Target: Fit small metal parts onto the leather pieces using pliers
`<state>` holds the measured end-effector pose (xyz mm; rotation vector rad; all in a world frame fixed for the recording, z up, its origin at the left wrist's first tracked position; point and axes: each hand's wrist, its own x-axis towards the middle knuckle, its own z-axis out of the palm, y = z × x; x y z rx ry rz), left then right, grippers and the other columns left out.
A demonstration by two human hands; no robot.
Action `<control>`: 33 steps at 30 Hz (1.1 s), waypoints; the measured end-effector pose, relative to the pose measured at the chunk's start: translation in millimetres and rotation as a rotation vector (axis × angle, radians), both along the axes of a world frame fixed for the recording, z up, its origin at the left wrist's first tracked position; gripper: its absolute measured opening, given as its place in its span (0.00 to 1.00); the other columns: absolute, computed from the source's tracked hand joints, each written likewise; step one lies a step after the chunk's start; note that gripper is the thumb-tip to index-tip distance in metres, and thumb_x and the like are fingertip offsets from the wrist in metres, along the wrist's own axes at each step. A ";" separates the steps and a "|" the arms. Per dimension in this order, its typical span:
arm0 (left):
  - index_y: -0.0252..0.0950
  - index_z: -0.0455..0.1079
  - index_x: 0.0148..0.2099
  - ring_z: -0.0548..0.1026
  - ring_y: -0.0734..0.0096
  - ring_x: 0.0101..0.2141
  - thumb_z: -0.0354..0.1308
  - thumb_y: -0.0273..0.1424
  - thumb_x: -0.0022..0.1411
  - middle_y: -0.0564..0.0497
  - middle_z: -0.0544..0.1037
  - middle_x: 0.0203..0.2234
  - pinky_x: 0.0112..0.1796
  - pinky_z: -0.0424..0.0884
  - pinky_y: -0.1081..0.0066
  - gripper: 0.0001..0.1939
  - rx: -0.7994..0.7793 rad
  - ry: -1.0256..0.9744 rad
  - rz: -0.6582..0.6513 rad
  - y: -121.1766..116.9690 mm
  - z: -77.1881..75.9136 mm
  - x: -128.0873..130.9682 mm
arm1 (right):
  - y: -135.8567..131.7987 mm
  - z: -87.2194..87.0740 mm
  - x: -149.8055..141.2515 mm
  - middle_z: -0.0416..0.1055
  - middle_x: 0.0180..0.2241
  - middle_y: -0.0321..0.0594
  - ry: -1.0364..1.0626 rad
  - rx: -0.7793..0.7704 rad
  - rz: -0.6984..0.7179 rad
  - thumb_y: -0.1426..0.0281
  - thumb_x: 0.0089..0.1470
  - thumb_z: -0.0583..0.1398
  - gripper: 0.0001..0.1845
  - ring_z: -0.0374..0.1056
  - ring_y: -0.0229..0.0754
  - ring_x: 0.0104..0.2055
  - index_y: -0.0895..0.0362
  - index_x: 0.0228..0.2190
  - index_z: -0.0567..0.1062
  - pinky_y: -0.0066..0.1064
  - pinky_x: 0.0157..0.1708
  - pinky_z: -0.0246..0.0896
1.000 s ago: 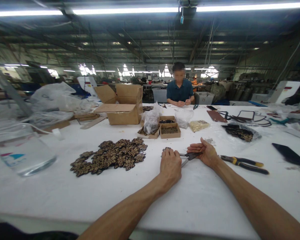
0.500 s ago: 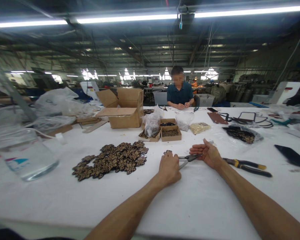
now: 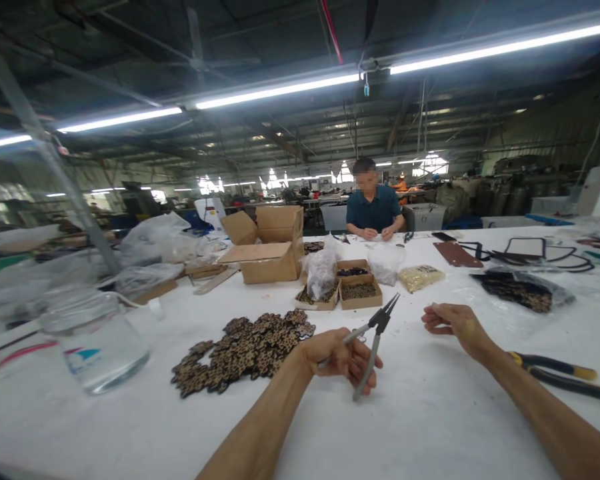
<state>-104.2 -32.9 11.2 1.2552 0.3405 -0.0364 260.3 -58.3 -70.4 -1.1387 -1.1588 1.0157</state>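
My left hand (image 3: 337, 357) holds a pair of grey-handled long-nose pliers (image 3: 380, 321). The jaws point up and to the right, and the handles are spread, with one lying across the fingers. A small piece just behind this hand is mostly hidden. My right hand (image 3: 457, 328) hovers over the white table, apart from the pliers, its thumb and fingers drawn together. Whatever may be between those fingertips is too small to make out. Left of my left hand lies a heap of flower-shaped leopard-print pieces (image 3: 253, 353).
Yellow-and-black pliers (image 3: 560, 373) lie beside my right forearm. Beyond my hands are small boxes of metal parts (image 3: 360, 293), a bag of pale pieces (image 3: 420, 278) and an open carton (image 3: 270, 267). A clear water jug (image 3: 100, 347) stands left. A person (image 3: 375, 210) sits opposite.
The pliers' jaws have come away from my right hand and swung upward; their handles now spread in my left hand. My right hand's fingers have drawn together. The camera view has shifted and tilted.
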 end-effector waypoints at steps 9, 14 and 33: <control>0.31 0.75 0.40 0.82 0.52 0.38 0.54 0.19 0.35 0.38 0.83 0.38 0.37 0.76 0.58 0.25 0.034 0.105 0.195 -4.3 -2.1 10.3 | 11.3 -26.3 83.5 0.81 0.41 0.49 -1.168 -0.204 -0.379 0.61 0.54 0.61 0.16 0.77 0.57 0.45 0.54 0.41 0.82 0.38 0.40 0.67; 0.33 0.68 0.31 0.80 0.55 0.35 0.55 0.18 0.33 0.42 0.81 0.30 0.31 0.75 0.65 0.16 0.382 0.437 0.443 -10.6 15.7 33.6 | 12.4 -28.5 83.5 0.81 0.42 0.49 -1.240 -0.211 -0.332 0.61 0.55 0.59 0.17 0.77 0.55 0.46 0.54 0.41 0.83 0.36 0.40 0.66; 0.32 0.68 0.27 0.81 0.53 0.28 0.55 0.16 0.36 0.44 0.79 0.24 0.34 0.80 0.54 0.12 0.595 0.861 0.197 16.8 61.3 57.3 | 3.2 -18.9 91.5 0.82 0.37 0.48 -1.191 -0.207 -0.320 0.66 0.49 0.64 0.13 0.77 0.54 0.44 0.54 0.36 0.85 0.34 0.41 0.66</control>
